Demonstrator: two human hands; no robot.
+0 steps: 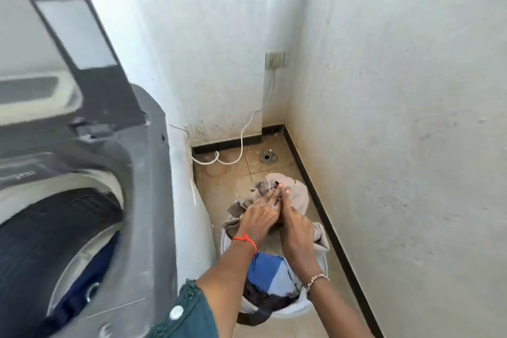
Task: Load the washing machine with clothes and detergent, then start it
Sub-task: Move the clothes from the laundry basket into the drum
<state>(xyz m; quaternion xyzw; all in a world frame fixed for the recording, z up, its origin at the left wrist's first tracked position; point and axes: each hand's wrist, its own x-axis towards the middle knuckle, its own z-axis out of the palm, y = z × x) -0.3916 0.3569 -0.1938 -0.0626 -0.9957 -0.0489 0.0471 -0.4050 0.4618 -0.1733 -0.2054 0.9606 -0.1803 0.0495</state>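
A grey top-loading washing machine point(142, 173) fills the left side, its lid point(71, 22) raised. Dark blue cloth point(90, 269) lies inside the drum. To its right a white bucket point(301, 304) stands on the floor, holding blue and dark clothes point(270, 271). Over the bucket's far side, my left hand point(259, 215) and my right hand point(295, 223) are side by side, both gripping a beige garment point(297, 195) bunched above the bucket's far side.
White walls close in the corner at the back and right. A white cable point(241, 143) runs from a wall socket point(275, 59) down to the floor. A floor drain point(268, 157) sits in the tiled corner beyond the bucket.
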